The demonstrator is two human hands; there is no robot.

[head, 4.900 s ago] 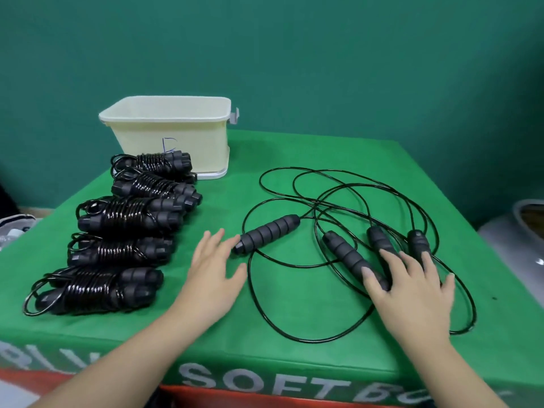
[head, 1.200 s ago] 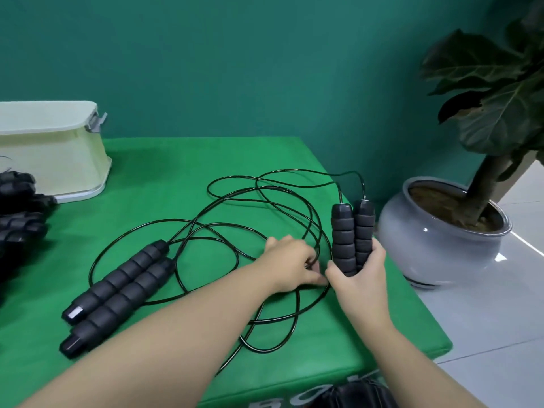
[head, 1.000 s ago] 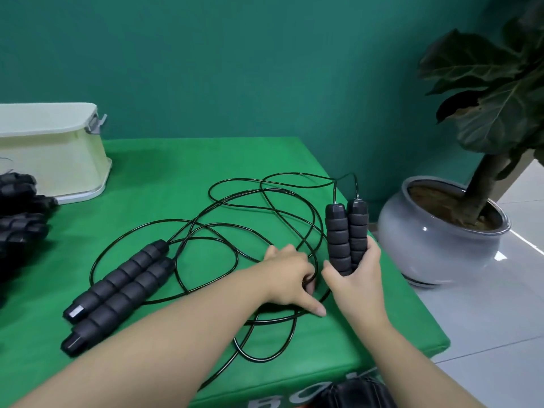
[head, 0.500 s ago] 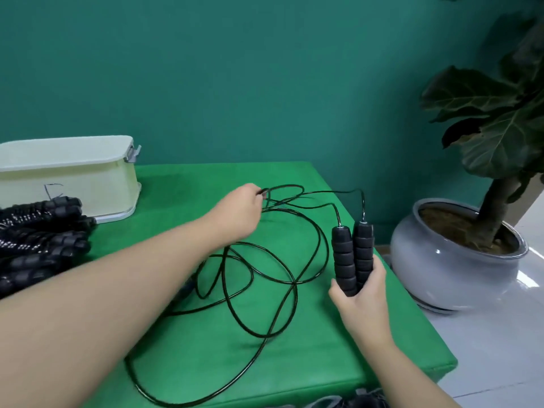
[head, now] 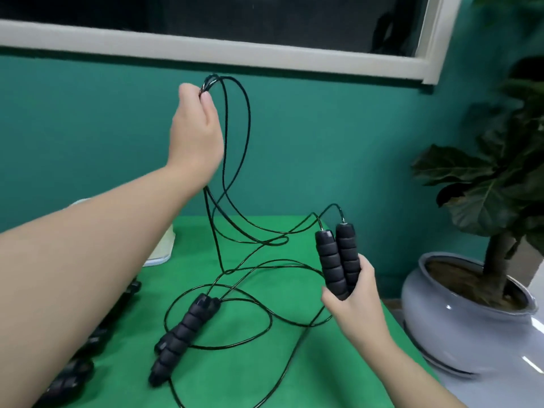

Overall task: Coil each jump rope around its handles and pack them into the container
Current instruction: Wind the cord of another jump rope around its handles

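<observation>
My right hand (head: 354,301) grips a pair of black foam handles (head: 338,260) upright above the green table (head: 265,363). My left hand (head: 195,134) is raised high and pinches a loop of the black rope (head: 235,128), which hangs down in long curves to the table. A second pair of black handles (head: 184,334) lies side by side on the cloth among loose rope loops. The cream container (head: 163,251) shows only a corner behind my left forearm. Coiled ropes (head: 70,375) lie at the lower left, mostly hidden by my arm.
A grey pot (head: 468,316) with a dark-leaved plant (head: 494,178) stands on the floor right of the table's edge. A teal wall and a white window sill (head: 206,48) are behind.
My left hand has lifted the rope loop from table height to well above it, drawing the rope up. My right hand keeps the two handles upright. The view has tilted upward.
</observation>
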